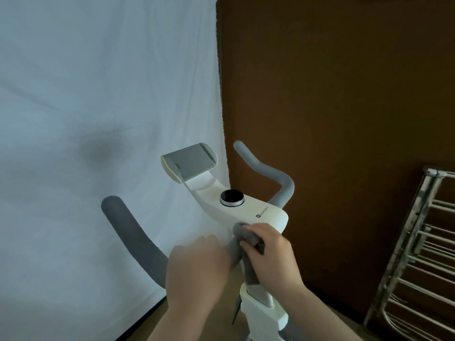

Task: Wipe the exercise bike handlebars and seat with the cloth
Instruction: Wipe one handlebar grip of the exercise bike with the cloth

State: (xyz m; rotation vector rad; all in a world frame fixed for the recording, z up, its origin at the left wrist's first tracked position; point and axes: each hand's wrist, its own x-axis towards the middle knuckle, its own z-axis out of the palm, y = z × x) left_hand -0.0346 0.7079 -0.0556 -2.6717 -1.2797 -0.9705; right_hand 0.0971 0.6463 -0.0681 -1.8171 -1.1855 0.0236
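open: above console [251,212] | blocked: drying rack [418,254] right, sheet [98,119] left

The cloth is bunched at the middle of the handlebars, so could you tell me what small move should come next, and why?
Probably slide the right hand, which grips the grey cloth, outward along the right handlebar. That grip is bare and nothing covers it; the left hand already steadies the centre.

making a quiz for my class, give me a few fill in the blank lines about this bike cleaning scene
1. The right hand holds a grey ____ against the bike's centre.
2. The round black knob sits on top of the ____ console.
3. The left hand rests on the ____ end of the left handlebar.
4. Right of the bike stands a metal ____.

Missing words: cloth; white; inner; rack
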